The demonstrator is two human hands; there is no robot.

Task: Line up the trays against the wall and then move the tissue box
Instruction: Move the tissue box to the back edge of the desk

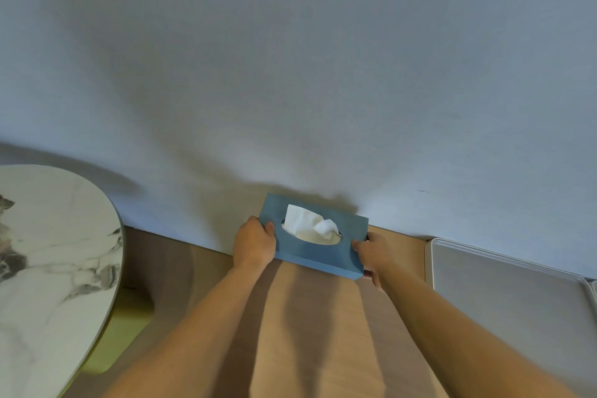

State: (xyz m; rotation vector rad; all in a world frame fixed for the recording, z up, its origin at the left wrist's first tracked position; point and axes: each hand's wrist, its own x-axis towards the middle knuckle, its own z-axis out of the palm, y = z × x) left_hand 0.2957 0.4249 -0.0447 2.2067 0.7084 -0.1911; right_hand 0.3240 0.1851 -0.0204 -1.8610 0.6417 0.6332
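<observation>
A blue tissue box [318,252] with a white tissue sticking out of its oval slot is held between both hands, close to the pale wall [290,74]. My left hand [253,244] grips its left end. My right hand [371,255] grips its right end, fingers partly under the box. A white tray [504,294] lies flat on the wooden surface [310,333] at the right, its far edge along the wall. A second tray's corner [593,292] shows at the right frame edge.
A round marble-patterned tabletop [48,268] fills the lower left. A yellow-green object [126,329] shows beneath its edge. Bare wooden surface lies between the marble table and the tray.
</observation>
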